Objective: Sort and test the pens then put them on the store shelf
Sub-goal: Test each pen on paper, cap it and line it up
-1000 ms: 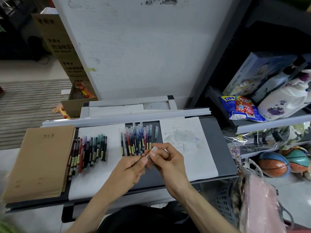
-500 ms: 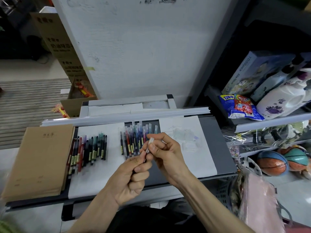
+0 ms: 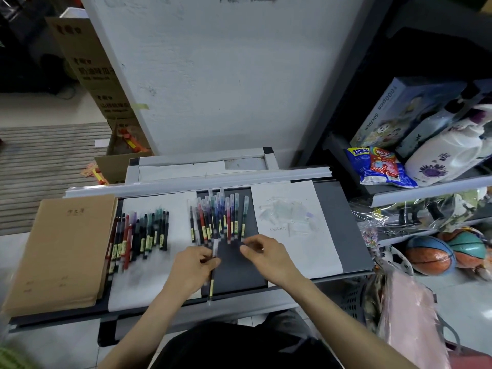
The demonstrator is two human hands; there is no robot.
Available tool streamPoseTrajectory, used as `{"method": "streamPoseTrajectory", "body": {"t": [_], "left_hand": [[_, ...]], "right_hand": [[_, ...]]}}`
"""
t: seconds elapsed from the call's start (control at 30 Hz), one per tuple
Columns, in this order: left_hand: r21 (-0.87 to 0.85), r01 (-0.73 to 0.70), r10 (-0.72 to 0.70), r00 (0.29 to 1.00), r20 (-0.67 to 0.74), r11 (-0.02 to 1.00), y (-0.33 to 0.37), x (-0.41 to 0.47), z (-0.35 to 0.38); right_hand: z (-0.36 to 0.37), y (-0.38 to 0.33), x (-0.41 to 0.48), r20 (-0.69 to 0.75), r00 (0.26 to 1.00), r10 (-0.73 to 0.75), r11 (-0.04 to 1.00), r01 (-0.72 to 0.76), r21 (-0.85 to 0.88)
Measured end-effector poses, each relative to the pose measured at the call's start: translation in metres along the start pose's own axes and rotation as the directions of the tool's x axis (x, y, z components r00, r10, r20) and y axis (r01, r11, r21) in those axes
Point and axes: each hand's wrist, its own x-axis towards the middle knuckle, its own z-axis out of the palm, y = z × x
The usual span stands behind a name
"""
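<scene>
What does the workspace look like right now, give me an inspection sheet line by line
Surface: dark tray table with white paper sheets laid on it.
Job's things: left group of pens on paper; middle group of capped pens lying side by side; one pen in hand.
Clutter: brown notebooks at left; clear caps heaped on the right sheet.
Hands: left hand grips the single pen; right hand beside it, fingers curled, contents unclear.
Cables: nothing seen.
Surroundings: shelf at right with a puzzle box, snack bags, balls; cardboard boxes at left.
</scene>
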Motion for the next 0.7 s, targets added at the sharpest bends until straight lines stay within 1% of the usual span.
{"method": "streamPoseTrajectory", "body": {"t": [0.07, 0.13, 0.17, 0.23, 0.3, 0.37, 0.47, 0.53, 0.7], "left_hand": [[0.040, 0.051, -0.048, 0.996, -0.069, 0.998, -0.006, 0.008, 0.000], [0.103, 0.101, -0.091, 0.991, -0.103, 0.990, -0.006, 0.014, 0.002], [0.123, 0.122, -0.111, 0.989, -0.098, 0.985, -0.005, 0.016, 0.004], [0.135, 0.145, -0.134, 0.987, -0.084, 0.980, -0.002, 0.016, 0.008], [0.176, 0.121, -0.105, 0.990, -0.094, 0.977, 0.004, 0.016, 0.012], [0.229, 0.104, -0.080, 0.990, -0.112, 0.968, 0.009, 0.017, 0.012], [0.300, 0.104, -0.063, 0.988, -0.144, 0.948, 0.011, 0.022, 0.014], [0.332, 0.110, -0.060, 0.986, -0.156, 0.937, 0.010, 0.025, 0.014], [0.318, 0.102, -0.054, 0.986, -0.157, 0.943, 0.008, 0.026, 0.015]], "right_hand": [[-0.010, 0.017, 0.003, -0.067, 0.998, 0.013, 0.973, -0.028, -0.229], [-0.021, 0.032, 0.006, -0.140, 0.990, -0.003, 0.891, -0.061, -0.450], [-0.027, 0.039, 0.007, -0.178, 0.984, -0.027, 0.846, -0.073, -0.528], [-0.038, 0.052, 0.013, -0.253, 0.963, -0.095, 0.776, -0.087, -0.625], [-0.046, 0.065, 0.019, -0.311, 0.940, -0.139, 0.727, -0.116, -0.677], [-0.052, 0.076, 0.027, -0.345, 0.924, -0.168, 0.706, -0.132, -0.696], [-0.057, 0.081, 0.036, -0.333, 0.926, -0.178, 0.673, -0.132, -0.728], [-0.061, 0.079, 0.039, -0.310, 0.936, -0.165, 0.685, -0.117, -0.719], [-0.070, 0.075, 0.044, -0.274, 0.955, -0.109, 0.705, -0.120, -0.699]]}}
